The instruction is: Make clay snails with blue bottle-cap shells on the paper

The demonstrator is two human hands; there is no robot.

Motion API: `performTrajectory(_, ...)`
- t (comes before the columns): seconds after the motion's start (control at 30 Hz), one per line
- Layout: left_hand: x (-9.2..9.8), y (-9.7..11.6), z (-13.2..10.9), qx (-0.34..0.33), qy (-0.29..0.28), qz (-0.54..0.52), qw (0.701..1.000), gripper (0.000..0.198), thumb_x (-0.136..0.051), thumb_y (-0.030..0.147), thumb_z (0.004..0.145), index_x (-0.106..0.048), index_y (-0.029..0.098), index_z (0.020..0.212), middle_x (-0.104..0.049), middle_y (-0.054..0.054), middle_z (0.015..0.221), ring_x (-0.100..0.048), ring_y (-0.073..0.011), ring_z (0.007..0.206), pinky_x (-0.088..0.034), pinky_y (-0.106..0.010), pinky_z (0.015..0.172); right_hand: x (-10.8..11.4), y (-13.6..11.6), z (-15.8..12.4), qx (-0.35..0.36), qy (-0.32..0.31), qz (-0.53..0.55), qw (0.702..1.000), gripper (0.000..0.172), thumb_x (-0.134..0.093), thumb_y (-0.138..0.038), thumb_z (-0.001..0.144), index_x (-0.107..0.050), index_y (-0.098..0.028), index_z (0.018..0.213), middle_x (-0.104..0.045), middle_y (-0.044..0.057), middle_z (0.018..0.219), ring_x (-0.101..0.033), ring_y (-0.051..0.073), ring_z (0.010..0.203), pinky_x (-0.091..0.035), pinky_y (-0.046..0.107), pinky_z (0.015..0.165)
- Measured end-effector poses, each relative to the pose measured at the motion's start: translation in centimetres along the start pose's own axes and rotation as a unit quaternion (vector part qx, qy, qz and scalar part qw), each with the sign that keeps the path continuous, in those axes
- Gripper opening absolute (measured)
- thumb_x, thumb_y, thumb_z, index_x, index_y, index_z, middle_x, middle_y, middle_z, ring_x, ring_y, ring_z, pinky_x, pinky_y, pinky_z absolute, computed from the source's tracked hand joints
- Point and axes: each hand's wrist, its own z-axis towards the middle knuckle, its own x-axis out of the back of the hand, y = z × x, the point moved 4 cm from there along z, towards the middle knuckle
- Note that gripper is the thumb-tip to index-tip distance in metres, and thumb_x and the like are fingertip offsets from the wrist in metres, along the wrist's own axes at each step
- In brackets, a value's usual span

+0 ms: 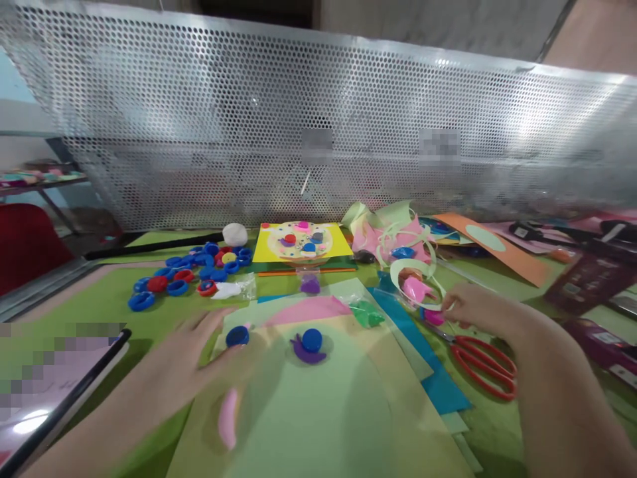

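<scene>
My left hand rests at the left edge of the stacked paper, fingers and thumb apart, slightly blurred. Close to its thumb lies a blue bottle cap. On the pale green paper sits a snail shape, a purple clay body with a blue cap as its shell. A curved pink clay piece lies nearer me. My right hand has its fingers curled together beside a pale paper ring and pink clay; whatever is between the fingertips is hidden.
Red-handled scissors lie below my right hand. Several blue and red caps are heaped at the left, near a tablet-like device. A yellow card with decorations and paper scraps stand before a perforated metal panel.
</scene>
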Motion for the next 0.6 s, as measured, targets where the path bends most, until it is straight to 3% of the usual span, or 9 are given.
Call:
performTrajectory(0.07, -0.4, 0.0, 0.7, -0.005, 0.002, -0.008, 1.000, 0.061, -0.043, 0.060, 0.075, -0.055, 0.022, 0.121, -0.062, -0.011, 0.120, -0.055, -0.0304, 0.113, -0.042, -0.042, 0.094, -0.2, 0.7, -0.4, -0.048, -0.044, 0.004, 0.998, 0.026, -0.057, -0.008, 0.071, -0.053, -0.019, 0.048, -0.055, 0.000, 0.045, -0.057, 0.016, 0.046, -0.038, 0.023, 0.042)
performTrajectory(0.2, -0.2, 0.3, 1.2, -0.008, -0.002, -0.015, 1.000, 0.052, -0.044, 0.060, 0.069, -0.067, 0.023, 0.096, -0.068, -0.010, 0.111, -0.061, -0.0310, 0.103, -0.046, -0.041, 0.092, -0.1, 1.8, -0.8, -0.106, -0.073, 0.000, 0.992, 0.029, -0.058, -0.008, 0.073, -0.048, -0.018, 0.047, -0.055, 0.000, 0.049, -0.061, 0.016, 0.055, -0.040, 0.023, 0.048)
performTrajectory(0.37, 0.9, 1.0, 1.0, 0.042, 0.022, -0.034, 0.998, 0.057, -0.042, 0.064, 0.066, -0.063, 0.025, 0.103, -0.071, -0.005, 0.105, -0.066, -0.0294, 0.093, -0.050, -0.039, 0.083, 0.4, 3.7, -0.5, -0.162, -0.068, -0.033, 0.984, 0.019, -0.058, -0.017, 0.085, -0.057, -0.015, 0.066, -0.060, -0.003, 0.063, -0.059, 0.010, 0.059, -0.048, 0.025, 0.059)
performTrajectory(0.47, 1.2, 0.9, 0.7, 0.067, -0.002, -0.044, 0.997, 0.059, -0.043, 0.064, 0.065, -0.062, 0.027, 0.106, -0.072, -0.003, 0.102, -0.067, -0.0293, 0.087, -0.050, -0.038, 0.079, 0.6, 4.2, -0.4, -0.165, -0.054, -0.048, 0.984, 0.024, -0.057, -0.017, 0.085, -0.057, -0.016, 0.061, -0.058, -0.001, 0.056, -0.060, 0.014, 0.058, -0.048, 0.028, 0.061)
performTrajectory(0.6, 1.1, 0.4, 0.3, 0.053, -0.041, -0.072, 0.995, 0.054, -0.047, 0.063, 0.071, -0.061, 0.026, 0.106, -0.071, -0.005, 0.104, -0.065, -0.0302, 0.091, -0.048, -0.038, 0.080, 0.5, 3.4, -0.2, -0.110, -0.021, -0.035, 0.993, 0.033, -0.052, -0.016, 0.084, -0.053, -0.019, 0.051, -0.060, 0.005, 0.053, -0.063, 0.021, 0.057, -0.047, 0.031, 0.057)
